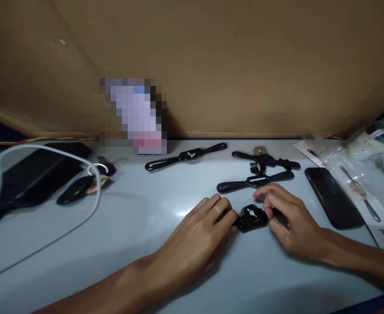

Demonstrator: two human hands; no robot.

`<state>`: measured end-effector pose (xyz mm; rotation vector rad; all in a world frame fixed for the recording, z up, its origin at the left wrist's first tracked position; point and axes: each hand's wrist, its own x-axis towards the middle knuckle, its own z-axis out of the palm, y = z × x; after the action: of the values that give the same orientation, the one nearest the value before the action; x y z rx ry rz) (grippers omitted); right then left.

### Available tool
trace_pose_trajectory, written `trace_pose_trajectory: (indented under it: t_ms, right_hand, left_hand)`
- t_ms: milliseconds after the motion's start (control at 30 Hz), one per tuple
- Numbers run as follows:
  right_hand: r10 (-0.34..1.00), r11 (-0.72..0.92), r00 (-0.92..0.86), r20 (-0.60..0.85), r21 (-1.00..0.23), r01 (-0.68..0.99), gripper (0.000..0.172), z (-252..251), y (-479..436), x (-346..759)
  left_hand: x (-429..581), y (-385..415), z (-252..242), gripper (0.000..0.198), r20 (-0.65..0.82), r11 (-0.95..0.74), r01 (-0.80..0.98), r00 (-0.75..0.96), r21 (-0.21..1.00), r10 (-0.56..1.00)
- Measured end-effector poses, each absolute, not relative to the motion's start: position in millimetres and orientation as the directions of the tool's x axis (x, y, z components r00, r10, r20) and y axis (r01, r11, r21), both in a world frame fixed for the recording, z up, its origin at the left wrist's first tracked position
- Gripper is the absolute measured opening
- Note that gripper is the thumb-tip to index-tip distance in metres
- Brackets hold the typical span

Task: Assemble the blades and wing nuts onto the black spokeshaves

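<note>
Black spokeshave (252, 221) is located below and right of frame centre. Left hand (206, 224): fingers clamped on its left end. Right hand (294, 224): fingers curled at its right side; clamping cannot be determined.

Left hand (208, 224) is knuckles-up, fingers (223, 204) curled under, left forearm (123, 279) aimed around 2 o'clock. Right hand's (294, 226) fingers are bent too, right forearm (358, 258) pointing roughly 10.

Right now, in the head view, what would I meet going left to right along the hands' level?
White cable, left hand, nearest tool, right hand, phone, packet.
</note>
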<state>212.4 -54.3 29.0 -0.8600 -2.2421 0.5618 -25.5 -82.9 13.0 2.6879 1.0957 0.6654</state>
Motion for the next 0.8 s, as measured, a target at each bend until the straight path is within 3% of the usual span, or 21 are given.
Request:
trace_pose_trajectory:
  t_ms: [300, 700, 800]
  right_hand:
    - [0.611, 0.780, -0.598, 0.519, -0.525, 0.341, 0.028, 29.1, -57.3, 214.6]
    - [0.741, 0.668, -0.504, 0.444, -0.567, 0.482, 0.023, 27.9, -53.6, 210.8]
    - [0.705, 0.699, -0.574, 0.416, -0.545, 0.464, 0.043, 25.0, -52.0, 213.3]
  left_hand:
    - [-26.6, -82.5, 10.8, 0.019, 0.334, -0.716, 0.628, 0.634, 0.304, 0.698]
    - [-26.1, -82.3, 11.0, 0.020, 0.346, -0.720, 0.626, 0.632, 0.299, 0.693]
    - [-26.6, -82.4, 10.7, 0.019, 0.337, -0.721, 0.630, 0.638, 0.289, 0.692]
